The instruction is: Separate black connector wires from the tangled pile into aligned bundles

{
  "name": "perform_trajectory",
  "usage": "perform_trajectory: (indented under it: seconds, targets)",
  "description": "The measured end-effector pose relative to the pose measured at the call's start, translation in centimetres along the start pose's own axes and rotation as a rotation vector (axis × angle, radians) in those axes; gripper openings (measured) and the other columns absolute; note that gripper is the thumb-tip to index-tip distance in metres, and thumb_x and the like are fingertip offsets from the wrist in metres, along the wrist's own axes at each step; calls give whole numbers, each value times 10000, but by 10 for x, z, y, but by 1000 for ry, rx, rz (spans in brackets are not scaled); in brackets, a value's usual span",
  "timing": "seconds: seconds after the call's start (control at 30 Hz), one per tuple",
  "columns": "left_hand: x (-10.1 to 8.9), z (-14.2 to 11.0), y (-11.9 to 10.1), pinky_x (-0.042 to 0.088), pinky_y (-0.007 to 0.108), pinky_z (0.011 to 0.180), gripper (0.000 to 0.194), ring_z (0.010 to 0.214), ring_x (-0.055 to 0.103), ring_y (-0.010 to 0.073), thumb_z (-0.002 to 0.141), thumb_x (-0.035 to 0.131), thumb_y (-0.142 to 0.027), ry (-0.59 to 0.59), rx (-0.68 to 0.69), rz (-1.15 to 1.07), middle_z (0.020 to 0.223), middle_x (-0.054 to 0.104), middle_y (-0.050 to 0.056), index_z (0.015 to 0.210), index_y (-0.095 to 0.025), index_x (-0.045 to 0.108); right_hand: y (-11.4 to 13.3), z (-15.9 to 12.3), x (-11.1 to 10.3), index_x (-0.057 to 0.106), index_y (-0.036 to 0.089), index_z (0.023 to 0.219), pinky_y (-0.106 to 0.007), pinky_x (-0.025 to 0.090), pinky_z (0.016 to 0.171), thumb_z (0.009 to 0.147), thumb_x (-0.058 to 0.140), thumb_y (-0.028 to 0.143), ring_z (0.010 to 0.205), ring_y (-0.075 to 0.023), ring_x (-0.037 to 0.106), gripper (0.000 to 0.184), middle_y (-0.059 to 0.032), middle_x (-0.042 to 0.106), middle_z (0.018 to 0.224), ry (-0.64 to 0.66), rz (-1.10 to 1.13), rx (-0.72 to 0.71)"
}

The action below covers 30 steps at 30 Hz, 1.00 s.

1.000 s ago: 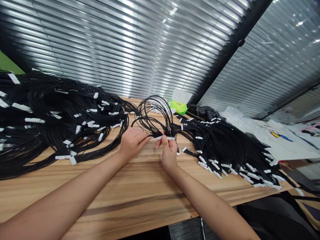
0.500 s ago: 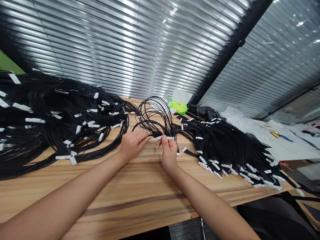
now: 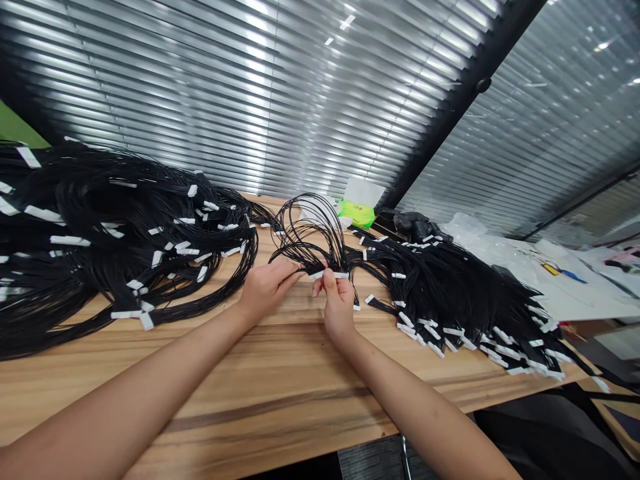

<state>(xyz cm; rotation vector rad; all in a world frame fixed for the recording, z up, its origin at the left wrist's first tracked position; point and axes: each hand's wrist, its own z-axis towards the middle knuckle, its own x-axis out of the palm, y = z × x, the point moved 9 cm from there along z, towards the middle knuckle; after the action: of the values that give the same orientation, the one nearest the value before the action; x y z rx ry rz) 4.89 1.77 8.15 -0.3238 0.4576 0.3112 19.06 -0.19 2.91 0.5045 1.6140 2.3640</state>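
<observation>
A looped bundle of thin black wires arches up from the wooden table between my hands. My left hand pinches the wires at the loop's base, fingers closed. My right hand pinches the same bundle beside a white connector, fingers closed. The two hands are a few centimetres apart.
A big heap of black wires with white connectors fills the left side. Another sorted pile lies fanned out on the right. A green packet, black gloves and plastic sheets sit at the back right. Window blinds stand behind.
The wire loop has shifted slightly and my left fingers have slid a little along it. Otherwise both hands stay where they were.
</observation>
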Motion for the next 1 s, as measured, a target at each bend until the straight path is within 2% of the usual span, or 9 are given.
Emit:
perform_trajectory:
  seconds: [0.33, 0.57, 0.77, 1.0]
  targets:
    - [-1, 1, -2, 445, 195, 618, 214, 692, 637, 108, 946, 488, -280, 9, 4, -23, 729, 686, 17, 886, -175, 664, -1, 0, 1, 513, 207, 563, -298, 381, 649, 861, 523, 533, 546, -131, 444, 442, 28, 498, 520, 7, 3, 12]
    - [1, 0, 0, 415, 207, 587, 245, 630, 594, 109, 948, 482, -307, 18, -13, -6, 673, 646, 9, 846, -176, 661, 0, 1, 1, 514, 203, 550, -290, 373, 648, 871, 533, 491, 548, -125, 447, 432, 32, 500, 523, 10, 24, 9]
    - [6, 0, 8, 398, 237, 601, 216, 639, 605, 123, 926, 508, -312, 67, -115, 37, 690, 660, 3, 830, -182, 651, -2, 2, -3, 488, 205, 515, -291, 376, 655, 841, 549, 532, 540, -126, 443, 466, 34, 489, 504, -46, -55, 42]
    - [8, 0, 18, 422, 227, 658, 215, 713, 618, 126, 924, 500, -345, 91, -247, -57, 774, 676, 3, 836, -190, 621, -14, 2, -5, 490, 203, 556, -275, 364, 622, 823, 575, 531, 533, -116, 427, 431, 49, 474, 508, -76, -36, 96]
